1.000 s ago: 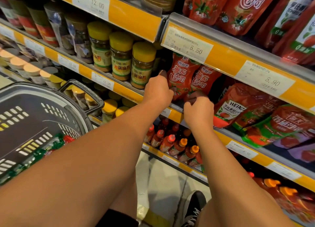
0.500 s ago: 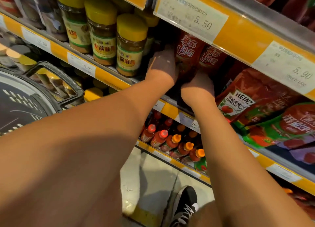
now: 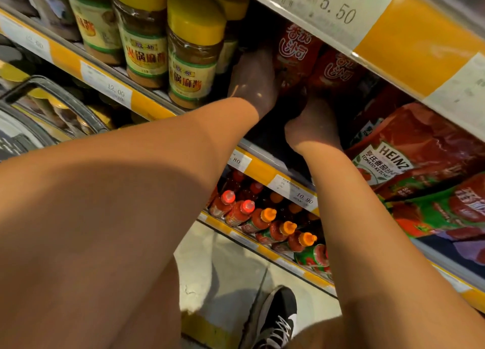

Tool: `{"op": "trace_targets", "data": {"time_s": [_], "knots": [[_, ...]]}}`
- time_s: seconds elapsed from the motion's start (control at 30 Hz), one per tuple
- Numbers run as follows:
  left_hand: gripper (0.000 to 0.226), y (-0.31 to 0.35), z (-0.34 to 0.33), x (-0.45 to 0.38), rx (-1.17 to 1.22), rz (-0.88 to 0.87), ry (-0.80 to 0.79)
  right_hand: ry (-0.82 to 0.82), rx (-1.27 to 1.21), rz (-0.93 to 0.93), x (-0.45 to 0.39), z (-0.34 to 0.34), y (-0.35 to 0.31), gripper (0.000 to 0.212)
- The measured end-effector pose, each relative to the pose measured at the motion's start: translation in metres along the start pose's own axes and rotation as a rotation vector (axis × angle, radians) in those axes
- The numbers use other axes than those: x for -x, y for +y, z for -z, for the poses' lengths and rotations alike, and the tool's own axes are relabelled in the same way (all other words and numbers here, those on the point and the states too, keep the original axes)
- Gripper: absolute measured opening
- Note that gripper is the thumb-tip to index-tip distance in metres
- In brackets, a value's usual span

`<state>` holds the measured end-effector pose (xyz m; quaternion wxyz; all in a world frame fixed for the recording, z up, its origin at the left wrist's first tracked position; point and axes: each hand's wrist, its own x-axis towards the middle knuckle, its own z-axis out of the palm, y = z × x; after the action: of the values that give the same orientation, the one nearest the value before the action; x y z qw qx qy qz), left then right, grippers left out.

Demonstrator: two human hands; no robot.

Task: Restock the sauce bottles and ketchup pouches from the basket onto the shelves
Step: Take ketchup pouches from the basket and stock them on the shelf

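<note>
Hands deep under shelf lip: left hand (image 3: 253, 82) and right hand (image 3: 312, 128) against upright ketchup pouches (image 3: 298, 52), likely seating them rearward; finger grip hidden, cannot tell.

A shop; price tags (image 3: 325, 6) front shelves (image 3: 147, 104) of sauce jars (image 3: 194, 52)

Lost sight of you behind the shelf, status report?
Left hand and right hand deep in shelf shadow, at red ketchup pouches; grip unclear. Yellow-lidded jars crowd left side.
</note>
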<state>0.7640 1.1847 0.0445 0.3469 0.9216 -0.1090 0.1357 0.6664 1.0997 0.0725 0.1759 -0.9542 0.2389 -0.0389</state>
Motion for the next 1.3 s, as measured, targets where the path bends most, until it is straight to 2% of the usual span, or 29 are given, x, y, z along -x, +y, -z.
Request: {"op": "trace_targets", "data": {"time_s": [0.13,0.27,0.43,0.5,0.57,0.6,0.7,0.83,1.07,1.3], "knots": [[0.034,0.002,-0.002,-0.003,0.042,0.013,0.026,-0.022,0.009,0.026,-0.001,-0.001,0.001,0.060],[0.033,0.000,0.004,-0.001,0.088,-0.007,-0.025,-0.044,0.049,0.049,0.004,0.002,-0.001,0.048],[0.058,-0.006,0.024,0.011,0.222,0.015,-0.124,-0.033,0.025,0.083,0.016,0.010,-0.012,0.049],[0.057,-0.006,0.031,0.016,0.222,0.043,-0.158,-0.066,-0.003,0.063,0.024,0.012,-0.020,0.032],[0.043,-0.006,0.037,0.024,0.153,0.030,-0.200,-0.100,-0.029,0.008,0.035,0.015,-0.027,0.005],[0.035,-0.007,0.042,0.029,0.133,0.012,-0.231,-0.103,-0.053,-0.016,0.042,0.017,-0.029,0.003],[0.021,-0.014,0.068,0.050,0.245,0.000,-0.304,-0.070,-0.137,0.025,0.062,0.019,-0.033,0.025],[0.024,-0.024,0.116,0.080,0.385,0.052,-0.351,-0.012,-0.226,0.175,0.094,0.012,-0.047,0.056],[0.033,-0.073,0.202,0.144,0.512,0.091,-0.316,-0.031,-0.345,0.301,0.153,0.006,-0.080,0.049],[0.031,-0.153,0.281,0.212,0.459,0.198,-0.127,-0.149,-0.368,0.512,0.217,0.010,-0.144,0.042]]}}
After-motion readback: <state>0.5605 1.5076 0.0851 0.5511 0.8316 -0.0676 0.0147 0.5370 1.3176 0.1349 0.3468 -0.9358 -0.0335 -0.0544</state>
